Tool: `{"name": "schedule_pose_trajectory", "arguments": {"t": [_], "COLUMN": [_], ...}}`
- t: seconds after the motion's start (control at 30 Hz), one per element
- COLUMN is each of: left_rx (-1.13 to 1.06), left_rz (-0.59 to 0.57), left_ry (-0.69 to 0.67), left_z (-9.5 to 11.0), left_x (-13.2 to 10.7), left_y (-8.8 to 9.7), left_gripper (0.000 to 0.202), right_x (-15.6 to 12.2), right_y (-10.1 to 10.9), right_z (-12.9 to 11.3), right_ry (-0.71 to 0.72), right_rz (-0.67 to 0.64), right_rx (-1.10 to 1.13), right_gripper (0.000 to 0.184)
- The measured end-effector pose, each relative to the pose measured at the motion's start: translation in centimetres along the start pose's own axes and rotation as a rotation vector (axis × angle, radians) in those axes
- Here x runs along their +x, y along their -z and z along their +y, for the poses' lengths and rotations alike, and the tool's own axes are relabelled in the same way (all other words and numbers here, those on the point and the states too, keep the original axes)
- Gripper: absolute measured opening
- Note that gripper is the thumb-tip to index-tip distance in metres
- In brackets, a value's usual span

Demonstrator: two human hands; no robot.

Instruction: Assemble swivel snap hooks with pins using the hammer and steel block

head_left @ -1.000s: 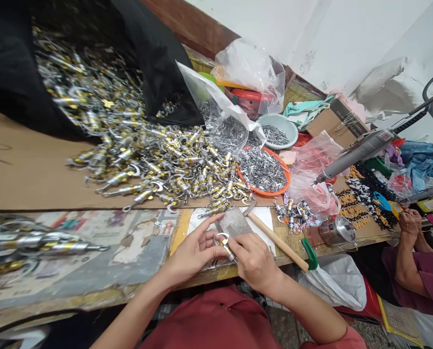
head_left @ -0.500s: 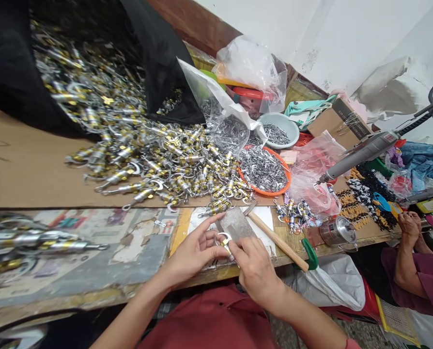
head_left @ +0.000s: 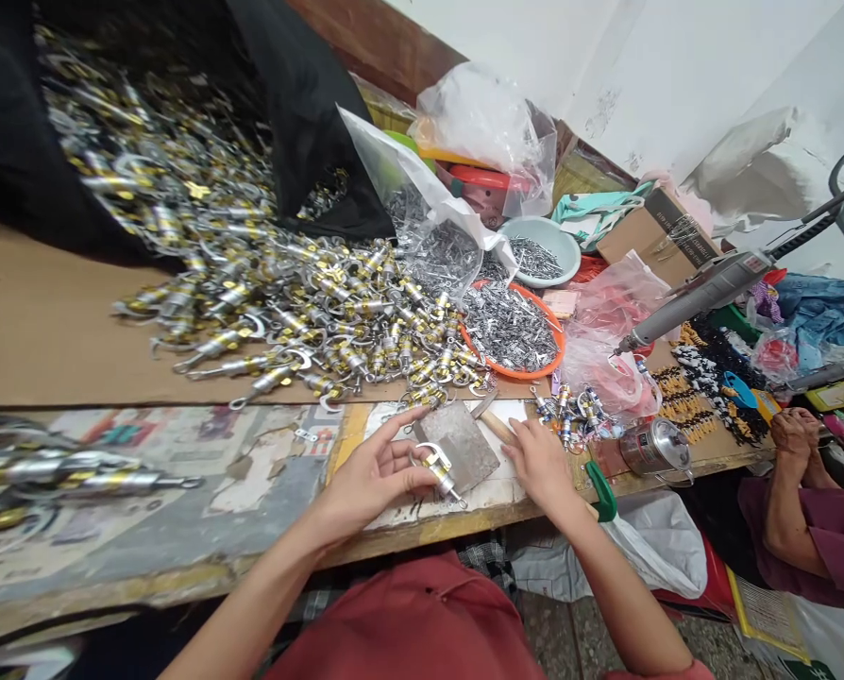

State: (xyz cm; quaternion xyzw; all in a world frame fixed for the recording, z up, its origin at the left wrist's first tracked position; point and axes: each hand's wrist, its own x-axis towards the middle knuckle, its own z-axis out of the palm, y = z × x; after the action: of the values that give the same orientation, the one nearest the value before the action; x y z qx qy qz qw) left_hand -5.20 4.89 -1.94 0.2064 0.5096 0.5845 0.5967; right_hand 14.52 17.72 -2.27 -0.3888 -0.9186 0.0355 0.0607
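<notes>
My left hand (head_left: 383, 477) pinches a small silver-and-yellow metal piece (head_left: 439, 467) with a curved hook and a ring at its tip. The piece lies over the near edge of a square grey metal plate (head_left: 470, 444) on the bench. My right hand (head_left: 546, 469) is closed around the wooden handle of a hammer (head_left: 496, 425), just right of the plate. The hammer's head rests by the plate's far right corner, and my forearm covers much of the handle.
A large heap of similar hooked pieces (head_left: 337, 312) spills from a black bag (head_left: 309, 113). An orange basket (head_left: 558, 357) holds small metal parts. A powered screwdriver (head_left: 698, 297) hangs at right, above a lidded metal mug (head_left: 655, 446). Another person's hands (head_left: 794, 434) are at far right.
My right hand has let go of the hooked piece and moved right onto the hammer handle. My left hand keeps the piece, whose ringed end now shows.
</notes>
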Motion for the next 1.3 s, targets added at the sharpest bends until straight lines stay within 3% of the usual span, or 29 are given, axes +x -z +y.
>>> {"name": "schedule_pose_trajectory", "arguments": {"t": [0.13, 0.3, 0.37, 0.53, 0.63, 0.77, 0.93, 1.03, 1.17, 1.3], "left_rx": [0.008, 0.02, 0.024, 0.038, 0.035, 0.046, 0.042, 0.036, 0.04, 0.056], "left_rz": [-0.006, 0.001, -0.003, -0.01, -0.017, -0.003, 0.013, 0.012, 0.007, -0.006], "left_ry": [0.001, 0.0, 0.0, -0.009, -0.009, -0.029, -0.023, -0.018, -0.013, -0.017], "left_z": [-0.1, 0.1, 0.1, 0.1, 0.1, 0.2, 0.2, 0.3, 0.5, 0.6], "left_x": [0.2, 0.0, 0.0, 0.2, 0.2, 0.1, 0.2, 0.2, 0.1, 0.1], "left_y": [0.1, 0.0, 0.0, 0.1, 0.0, -0.1, -0.1, -0.1, -0.2, -0.3], "left_gripper": [0.087, 0.085, 0.085, 0.086, 0.086, 0.086, 0.087, 0.088, 0.087, 0.085], "right_x": [0.5, 0.0, -0.8, -3.1, -3.8, -4.0, -3.7, -3.5, -3.1, -2.2], "right_y": [-0.8, 1.1, 2.6, 4.9, 4.8, 4.7, 5.1, 5.0, 4.7, 4.5], "right_z": [0.7, 0.0, -0.7, -2.4, -2.5, -2.5, -2.9, -3.0, -3.3, -3.5], "right_ry": [-0.049, -0.057, 0.025, 0.311, 0.348, 0.382, 0.397, 0.397, 0.37, 0.3], "right_rz": [-0.11, 0.078, 0.133, 0.037, 0.076, 0.023, 0.175, 0.046, 0.071, -0.049], "right_rx": [0.093, 0.338, 0.362, 0.272, 0.221, 0.14, 0.213, 0.128, 0.132, 0.15], "right_gripper": [0.02, 0.024, 0.028, 0.044, 0.049, 0.049, 0.05, 0.05, 0.049, 0.05]}}
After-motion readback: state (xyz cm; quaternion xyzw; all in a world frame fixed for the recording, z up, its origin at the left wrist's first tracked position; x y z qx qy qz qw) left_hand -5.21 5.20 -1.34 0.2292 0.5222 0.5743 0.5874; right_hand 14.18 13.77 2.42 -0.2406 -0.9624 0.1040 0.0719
